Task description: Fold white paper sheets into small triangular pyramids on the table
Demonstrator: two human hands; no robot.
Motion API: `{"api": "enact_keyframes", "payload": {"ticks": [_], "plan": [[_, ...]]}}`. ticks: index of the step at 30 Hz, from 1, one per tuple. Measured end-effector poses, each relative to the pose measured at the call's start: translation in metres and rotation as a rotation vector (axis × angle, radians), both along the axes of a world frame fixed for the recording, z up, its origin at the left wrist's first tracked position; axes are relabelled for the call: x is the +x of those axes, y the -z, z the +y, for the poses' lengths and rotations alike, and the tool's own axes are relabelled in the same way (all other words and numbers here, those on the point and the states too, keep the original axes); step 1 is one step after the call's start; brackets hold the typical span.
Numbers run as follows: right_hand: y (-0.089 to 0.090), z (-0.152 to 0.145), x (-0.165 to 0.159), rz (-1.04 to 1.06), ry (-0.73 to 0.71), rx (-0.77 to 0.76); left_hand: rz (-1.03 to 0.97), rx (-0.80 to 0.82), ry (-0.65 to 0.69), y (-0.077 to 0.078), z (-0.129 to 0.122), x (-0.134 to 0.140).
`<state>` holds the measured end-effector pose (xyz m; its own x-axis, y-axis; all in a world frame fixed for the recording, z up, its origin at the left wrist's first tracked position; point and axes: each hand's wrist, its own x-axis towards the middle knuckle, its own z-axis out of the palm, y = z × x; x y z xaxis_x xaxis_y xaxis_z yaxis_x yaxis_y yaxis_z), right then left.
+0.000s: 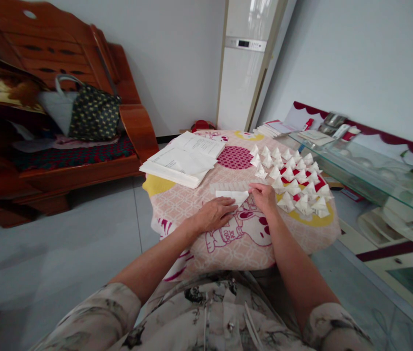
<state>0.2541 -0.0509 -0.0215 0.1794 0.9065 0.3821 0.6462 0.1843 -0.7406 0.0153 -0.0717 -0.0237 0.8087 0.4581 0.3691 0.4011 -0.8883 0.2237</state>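
A folded piece of white paper (pixel 232 195) lies on the cloth-covered table in front of me. Its right end is angled to a corner. My left hand (pixel 216 213) rests on its lower left part, fingers stretched out over the paper. At the right corner my right hand (pixel 264 197) is closed, thumb and fingertips pinching the paper. Just behind it lies a pale, greyish strip (pixel 230 186), whose kind I cannot make out. Many small folded paper shapes with pointed tips (pixel 303 204) stand in rows to the right of my right hand.
An open stack of printed pages (pixel 184 161) lies at the table's back left. The patterned pink tablecloth (pixel 187 204) drapes over the edges. A glass-topped cabinet (pixel 367 168) adjoins the right side. On the left, a wooden bench (pixel 136 131) holds a dotted bag (pixel 94 112).
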Motion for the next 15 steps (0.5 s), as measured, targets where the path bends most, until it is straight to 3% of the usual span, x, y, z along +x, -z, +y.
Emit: {"api": "enact_keyframes", "payload": {"ticks": [8,15], "plan": [[0.006,0.008,-0.002,-0.002,-0.076,-0.026,-0.006,-0.010,0.007,0.001,0.001,0.000],[0.008,0.014,-0.014,-0.273,-0.188,0.022,0.026,0.012,0.006,0.003,0.001,0.002]]}}
